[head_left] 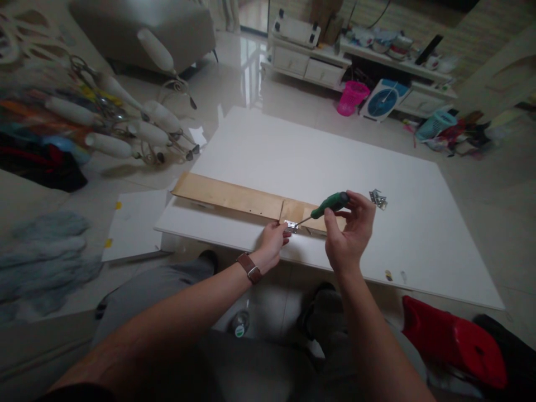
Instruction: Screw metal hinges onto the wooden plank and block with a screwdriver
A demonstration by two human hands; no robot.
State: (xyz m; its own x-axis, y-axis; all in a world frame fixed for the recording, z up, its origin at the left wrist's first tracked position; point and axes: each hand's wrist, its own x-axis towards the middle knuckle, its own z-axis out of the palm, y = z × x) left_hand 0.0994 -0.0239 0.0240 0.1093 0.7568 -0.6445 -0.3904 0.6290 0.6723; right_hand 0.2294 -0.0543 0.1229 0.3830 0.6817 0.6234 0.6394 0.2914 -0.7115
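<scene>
A long light-brown wooden board [228, 194] lies along the near side of a large white panel [310, 151]. My left hand [272, 241] pinches a small shiny metal bracket [291, 225] against the board's near edge. My right hand [352, 229] has its fingers around a screwdriver [330, 204] with a green handle. The shaft slants down to the left, and its tip meets the bracket; whether it sits in a screw is too small to tell. Right of my right hand, a small heap of metal hardware [378, 199] rests on the white panel.
Two small items, one a yellow-and-black piece [388, 275], lie near the panel's front edge. A red plastic object [452, 340] stands at lower right, a clear bottle [240, 324] on the floor between my legs. White-covered metal pieces [146, 134] crowd the left; a pink basket [352, 97] stands behind.
</scene>
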